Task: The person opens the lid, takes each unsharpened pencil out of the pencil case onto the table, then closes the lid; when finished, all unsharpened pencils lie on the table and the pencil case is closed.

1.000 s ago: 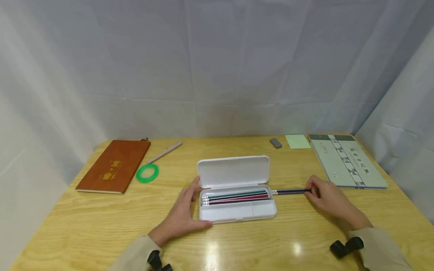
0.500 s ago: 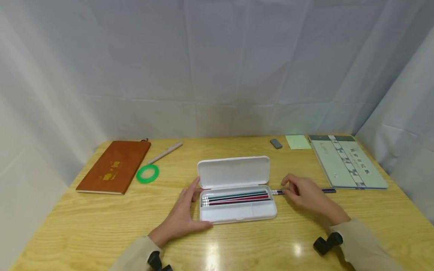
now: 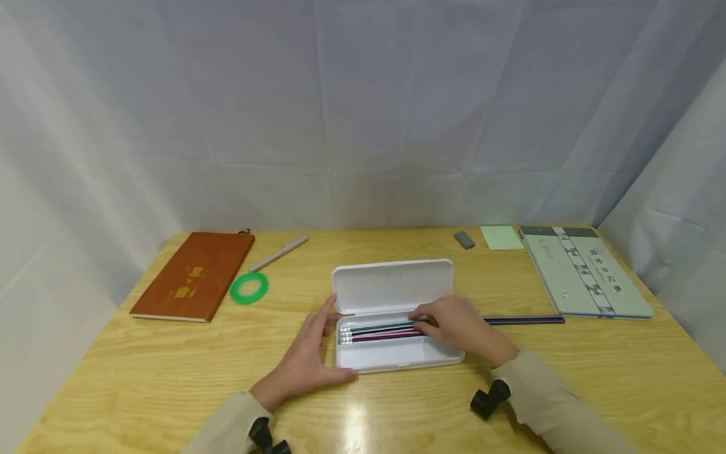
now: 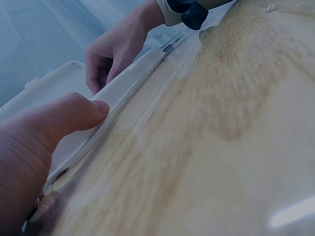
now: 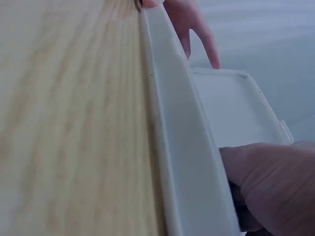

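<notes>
An open white pencil case (image 3: 380, 364) lies on the table, its lid (image 3: 391, 287) tilted back. My left hand (image 3: 306, 359) grips the case's left end, thumb along the front wall and fingers behind. Inside, several pencils (image 3: 377, 331) in teal, black, pink and dark red lie with their silver ends to the left. Over the right half of the case, my right hand (image 3: 456, 325) has thumb and forefinger at these pencils; I cannot tell whether they pinch one. Dark pencils (image 3: 527, 320) lie on the table to the right, partly hidden behind that hand.
At the left are a brown notebook (image 3: 193, 277), a green tape roll (image 3: 249, 288) and a pale pen (image 3: 279, 253). A grey eraser (image 3: 464, 240), pale green sticky notes (image 3: 502, 238) and a grey-green notebook (image 3: 587, 271) lie at the back right.
My right hand has let go of the dark pencils' far right ends and moved left to the pencils inside the case. The left hand has stayed on the case.
</notes>
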{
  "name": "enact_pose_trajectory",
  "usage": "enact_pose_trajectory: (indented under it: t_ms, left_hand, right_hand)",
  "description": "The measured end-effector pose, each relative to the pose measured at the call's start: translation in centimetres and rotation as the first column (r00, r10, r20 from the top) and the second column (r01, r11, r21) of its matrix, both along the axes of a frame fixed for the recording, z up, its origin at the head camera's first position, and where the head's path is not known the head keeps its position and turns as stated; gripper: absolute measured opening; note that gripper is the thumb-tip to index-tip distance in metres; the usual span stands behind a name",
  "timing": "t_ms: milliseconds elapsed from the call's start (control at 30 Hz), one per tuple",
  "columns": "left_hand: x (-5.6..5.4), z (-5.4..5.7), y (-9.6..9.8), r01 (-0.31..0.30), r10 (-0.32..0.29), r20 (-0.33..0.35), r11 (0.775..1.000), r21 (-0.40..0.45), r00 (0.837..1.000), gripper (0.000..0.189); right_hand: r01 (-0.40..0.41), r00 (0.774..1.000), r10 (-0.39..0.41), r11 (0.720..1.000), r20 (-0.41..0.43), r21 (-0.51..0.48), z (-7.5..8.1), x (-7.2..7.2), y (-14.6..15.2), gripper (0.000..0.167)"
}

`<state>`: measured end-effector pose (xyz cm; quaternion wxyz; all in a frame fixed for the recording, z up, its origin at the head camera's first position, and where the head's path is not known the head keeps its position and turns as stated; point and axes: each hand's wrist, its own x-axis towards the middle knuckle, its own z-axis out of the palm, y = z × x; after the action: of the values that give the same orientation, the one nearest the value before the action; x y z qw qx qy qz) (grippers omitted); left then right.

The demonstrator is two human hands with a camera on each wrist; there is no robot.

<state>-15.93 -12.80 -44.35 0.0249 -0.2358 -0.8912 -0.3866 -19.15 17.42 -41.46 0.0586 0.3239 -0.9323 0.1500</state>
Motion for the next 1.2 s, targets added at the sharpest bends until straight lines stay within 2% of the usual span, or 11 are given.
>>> enact_pose_trajectory:
  t_ms: [200, 367, 467, 567, 700, 833, 900, 1033, 1200]
  left_hand:
    - [0.0, 0.1, -0.1, 0.004, -0.004, 0.002, 1.0, -0.001, 1.0, 0.13]
    - [0.0, 0.1, 0.0, 0.01, -0.01, -0.005, 1.0, 0.0, 1.0, 0.129]
    - [-0.1, 0.1, 0.1, 0.005, -0.005, -0.005, 1.0, 0.001, 1.0, 0.129]
    - [0.0, 0.2, 0.1, -0.001, 0.001, 0.01, 1.0, 0.001, 1.0, 0.13]
    - [0.1, 0.2, -0.1, -0.014, 0.014, 0.025, 1.0, -0.013, 1.0, 0.13]
    - [0.1, 0.2, -0.1, -0.021, 0.021, 0.022, 1.0, -0.016, 1.0, 0.13]
    - [0.2, 0.2, -0.1, -0.02, 0.02, 0.02, 1.0, -0.012, 1.0, 0.13]
    - [0.1, 0.2, -0.1, -0.022, 0.022, 0.016, 1.0, -0.004, 1.0, 0.13]
    - [0.0, 0.0, 0.1, -0.012, 0.012, 0.002, 1.0, 0.001, 1.0, 0.129]
  right_hand:
    - [0.031, 0.998, -0.03, 0.999, 0.05, -0.013, 0.3, -0.1, -1.2, 0.008]
    - [-0.006, 1.0, 0.006, 1.0, -0.005, -0.004, 0.6, 0.1, -0.9, 0.006]
    - [0.012, 0.999, -0.013, 1.0, -0.046, -0.021, 1.1, 0.3, 0.0, 0.006]
    - [0.057, 0.995, -0.059, 0.998, -0.076, -0.038, 1.4, 0.8, 1.6, 0.005]
    - [0.15, 0.983, -0.155, 0.987, -0.103, -0.049, 1.1, 1.7, 5.3, 0.005]
    - [0.23, 0.963, -0.238, 0.971, -0.123, -0.071, 0.6, 3.3, 10.1, 0.008]
    - [0.239, 0.961, -0.247, 0.968, -0.123, -0.083, 0.3, 4.1, 12.1, 0.012]
    - [0.277, 0.957, -0.281, 0.959, -0.067, -0.057, -0.1, 5.2, 14.6, 0.012]
    - [0.302, 0.953, -0.302, 0.953, 0.0, -0.022, -0.1, 5.4, 15.5, 0.009]
